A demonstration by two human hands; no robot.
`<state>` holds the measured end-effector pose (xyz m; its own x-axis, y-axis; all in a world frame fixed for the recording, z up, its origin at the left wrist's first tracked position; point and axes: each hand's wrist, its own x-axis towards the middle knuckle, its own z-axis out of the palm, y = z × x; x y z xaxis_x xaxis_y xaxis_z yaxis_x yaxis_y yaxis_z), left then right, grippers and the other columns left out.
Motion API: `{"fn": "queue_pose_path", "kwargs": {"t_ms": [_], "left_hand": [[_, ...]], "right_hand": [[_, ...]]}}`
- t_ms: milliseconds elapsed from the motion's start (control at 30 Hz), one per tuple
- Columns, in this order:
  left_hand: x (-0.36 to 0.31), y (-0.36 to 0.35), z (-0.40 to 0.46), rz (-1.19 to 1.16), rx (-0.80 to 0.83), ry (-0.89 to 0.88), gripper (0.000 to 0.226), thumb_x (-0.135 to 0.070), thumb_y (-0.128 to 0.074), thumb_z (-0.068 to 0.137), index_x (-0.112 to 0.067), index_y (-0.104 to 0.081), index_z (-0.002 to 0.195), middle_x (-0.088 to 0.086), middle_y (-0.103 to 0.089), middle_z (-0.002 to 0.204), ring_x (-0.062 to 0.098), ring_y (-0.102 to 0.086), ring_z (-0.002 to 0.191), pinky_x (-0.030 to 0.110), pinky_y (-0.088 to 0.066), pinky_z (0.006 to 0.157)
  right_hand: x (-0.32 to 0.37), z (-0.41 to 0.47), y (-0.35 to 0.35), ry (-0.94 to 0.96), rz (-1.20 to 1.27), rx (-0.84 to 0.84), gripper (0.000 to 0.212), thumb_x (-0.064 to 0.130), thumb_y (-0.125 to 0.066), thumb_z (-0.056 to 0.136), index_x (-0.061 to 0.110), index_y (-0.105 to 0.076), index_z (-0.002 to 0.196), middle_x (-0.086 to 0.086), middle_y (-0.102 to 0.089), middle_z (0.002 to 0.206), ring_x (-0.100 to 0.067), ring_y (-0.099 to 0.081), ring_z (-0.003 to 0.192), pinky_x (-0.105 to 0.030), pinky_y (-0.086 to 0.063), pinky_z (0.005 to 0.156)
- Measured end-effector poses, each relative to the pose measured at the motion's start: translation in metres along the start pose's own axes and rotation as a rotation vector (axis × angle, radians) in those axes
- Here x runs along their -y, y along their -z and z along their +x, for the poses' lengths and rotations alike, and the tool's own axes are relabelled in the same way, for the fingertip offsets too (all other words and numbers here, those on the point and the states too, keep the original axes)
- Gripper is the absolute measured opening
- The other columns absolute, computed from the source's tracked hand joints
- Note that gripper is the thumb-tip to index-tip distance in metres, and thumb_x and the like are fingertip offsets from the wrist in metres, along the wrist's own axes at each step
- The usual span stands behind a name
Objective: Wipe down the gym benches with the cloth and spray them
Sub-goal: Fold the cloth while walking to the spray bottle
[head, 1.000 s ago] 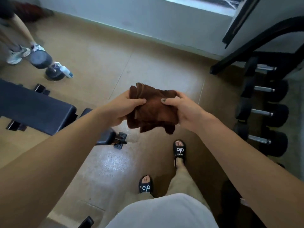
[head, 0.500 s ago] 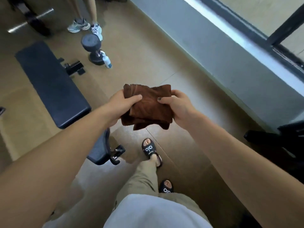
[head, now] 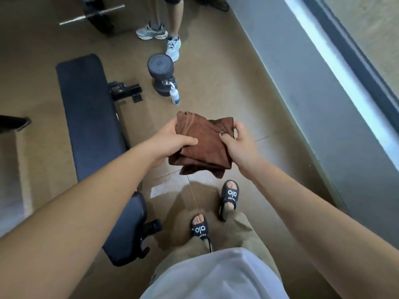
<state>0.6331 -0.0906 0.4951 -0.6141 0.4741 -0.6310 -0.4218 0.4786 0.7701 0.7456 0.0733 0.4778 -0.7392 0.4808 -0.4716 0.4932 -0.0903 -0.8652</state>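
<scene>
- The brown cloth [head: 203,145] is held up in the air in front of the body, above the floor [head: 226,100], not on anything.
- The left hand [head: 172,139] is clamped on the cloth's left side, with the thumb laid over the top and the fingers hidden under it.
- The right hand [head: 237,143] is clamped on the right side, thumb on top and a finger curled round the far corner.
- The cloth is kept folded in a thick pad (most likely so that a flat, neat face is ready for wiping).
- The bench [head: 90,117] stands on the floor to the left of the cloth, and its long dark pad has nothing on it.
- The spray bottle [head: 174,94] stands on the floor past the bench's right edge, touching or just beside a dumbbell [head: 162,74]; it was probably put down there so both hands could be used for the cloth.
- Wiping is judged not to be started yet, since the cloth is well apart from the bench.
- Counted: one cloth, one spray bottle, one bench seen whole, one dumbbell, one barbell [head: 92,15] by the far left, two hands, and two shoes of another person [head: 160,33].
</scene>
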Motion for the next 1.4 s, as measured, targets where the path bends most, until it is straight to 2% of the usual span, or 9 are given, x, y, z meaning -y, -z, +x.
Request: {"fn": "queue_pose_path", "kwargs": {"t_ms": [100, 233, 400, 533, 633, 833, 1000, 1300, 1400], "left_hand": [[-0.025, 0.022, 0.058, 0.011, -0.079, -0.003, 0.050, -0.009, -0.077, 0.087, -0.025, -0.057, 0.130, -0.004, -0.070, 0.120, 0.014, -0.068, 0.110, 0.035, -0.054, 0.100], [-0.050, 0.056, 0.142, 0.039, -0.203, 0.012, 0.057, -0.024, -0.081, 0.083, -0.025, -0.057, 0.135, -0.004, -0.070, 0.122, 0.016, -0.068, 0.113, 0.044, -0.051, 0.106], [-0.068, 0.102, 0.243, -0.005, -0.326, 0.115, 0.057, -0.031, -0.081, 0.080, -0.030, -0.054, 0.129, -0.008, -0.066, 0.122, 0.015, -0.063, 0.114, 0.042, -0.050, 0.104], [-0.064, 0.148, 0.334, -0.133, -0.337, 0.187, 0.061, -0.017, -0.083, 0.075, -0.035, -0.050, 0.123, -0.006, -0.067, 0.115, 0.017, -0.065, 0.106, 0.039, -0.056, 0.094], [-0.054, 0.183, 0.411, -0.125, -0.346, 0.201, 0.062, -0.018, -0.083, 0.066, -0.035, -0.053, 0.118, -0.003, -0.067, 0.114, 0.020, -0.065, 0.107, 0.045, -0.056, 0.095], [-0.009, 0.243, 0.593, -0.126, -0.448, 0.192, 0.078, -0.024, -0.084, 0.059, -0.034, -0.049, 0.128, 0.000, -0.065, 0.123, 0.025, -0.063, 0.114, 0.051, -0.055, 0.097], [0.037, 0.279, 0.736, -0.123, -0.571, 0.127, 0.060, -0.007, -0.080, 0.078, -0.023, -0.051, 0.127, 0.002, -0.064, 0.121, 0.023, -0.062, 0.110, 0.039, -0.054, 0.092], [0.113, 0.313, 0.880, 0.038, -0.842, 0.051, 0.084, -0.027, -0.085, 0.079, -0.025, -0.035, 0.147, 0.000, -0.056, 0.135, 0.021, -0.054, 0.125, 0.027, -0.039, 0.096], [0.127, 0.312, 0.884, 0.139, -0.931, -0.035, 0.094, -0.033, -0.084, 0.080, -0.023, -0.028, 0.154, 0.004, -0.049, 0.146, 0.022, -0.049, 0.135, 0.032, -0.038, 0.112]], "right_hand": [[0.022, 0.080, -0.010, 0.024, -0.074, 0.074, 0.013, 0.015, -0.054, 0.103, 0.026, -0.057, 0.109, 0.001, -0.069, 0.106, -0.015, -0.067, 0.100, -0.035, -0.055, 0.092], [0.051, 0.190, -0.029, 0.028, -0.146, 0.211, 0.014, 0.015, -0.053, 0.104, 0.026, -0.057, 0.112, 0.005, -0.067, 0.097, -0.011, -0.064, 0.088, -0.022, -0.050, 0.073], [0.080, 0.321, -0.071, -0.042, -0.275, 0.335, 0.032, 0.006, -0.059, 0.097, 0.031, -0.060, 0.118, -0.007, -0.071, 0.104, -0.025, -0.068, 0.095, -0.034, -0.056, 0.085], [0.095, 0.420, -0.112, -0.163, -0.261, 0.426, 0.044, -0.006, -0.057, 0.092, 0.024, -0.058, 0.126, -0.007, -0.067, 0.091, -0.019, -0.064, 0.072, -0.021, -0.052, 0.055], [0.085, 0.506, -0.150, -0.166, -0.329, 0.425, 0.053, -0.008, -0.058, 0.089, 0.020, -0.056, 0.134, -0.006, -0.066, 0.089, -0.023, -0.065, 0.074, -0.025, -0.056, 0.062], [0.029, 0.694, -0.233, -0.030, -0.495, 0.391, 0.063, 0.011, -0.062, 0.072, 0.033, -0.057, 0.131, -0.009, -0.072, 0.102, -0.036, -0.069, 0.100, -0.052, -0.056, 0.095], [-0.026, 0.839, -0.294, 0.082, -0.527, 0.415, 0.070, 0.010, -0.066, 0.078, 0.035, -0.054, 0.143, -0.005, -0.068, 0.126, -0.027, -0.066, 0.113, -0.043, -0.053, 0.103], [-0.100, 1.000, -0.355, 0.572, -0.698, 0.446, 0.058, 0.009, -0.068, 0.088, 0.016, -0.053, 0.144, -0.009, -0.063, 0.131, -0.023, -0.058, 0.120, -0.019, -0.037, 0.101], [-0.112, 0.992, -0.347, 0.749, -0.736, 0.289, 0.055, 0.026, -0.063, 0.094, 0.014, -0.050, 0.145, -0.013, -0.053, 0.133, -0.029, -0.051, 0.125, -0.036, -0.040, 0.107]]}}
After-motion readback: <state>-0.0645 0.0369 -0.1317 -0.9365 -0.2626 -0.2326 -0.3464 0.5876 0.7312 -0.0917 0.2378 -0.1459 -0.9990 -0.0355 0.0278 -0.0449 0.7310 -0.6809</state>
